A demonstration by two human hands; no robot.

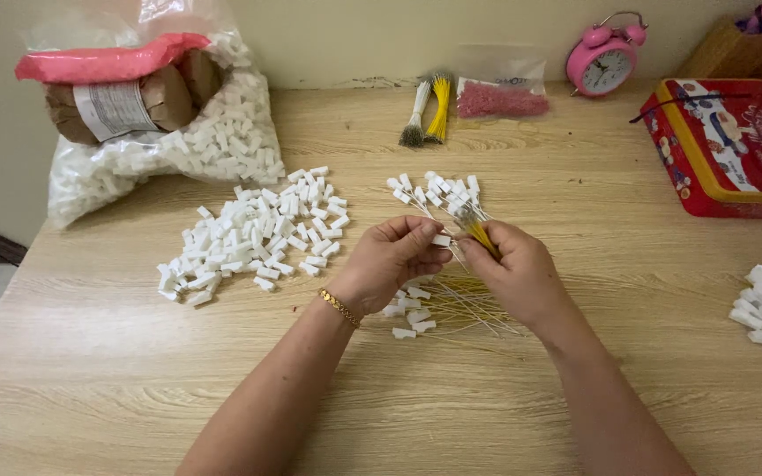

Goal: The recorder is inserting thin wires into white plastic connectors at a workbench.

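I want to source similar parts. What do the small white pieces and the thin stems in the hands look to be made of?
The small white pieces look like matte foam or soft plastic: dull, blocky, no shine. The thin stems, pinched by the right hand, seem to be coated wire: fine, straight, yellow. The left hand holds one piece.

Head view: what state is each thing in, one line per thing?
Left hand: fingers pinching a small white cap.
Right hand: gripping a bunch of capped wires, fanned upward.
Loose cap pile: spread on the table.
Clear bag of caps: bulging; whether sealed, unclear.
Bare wires: lying loose under the hands.
Red tin: lid on.
Pink alarm clock: standing upright.
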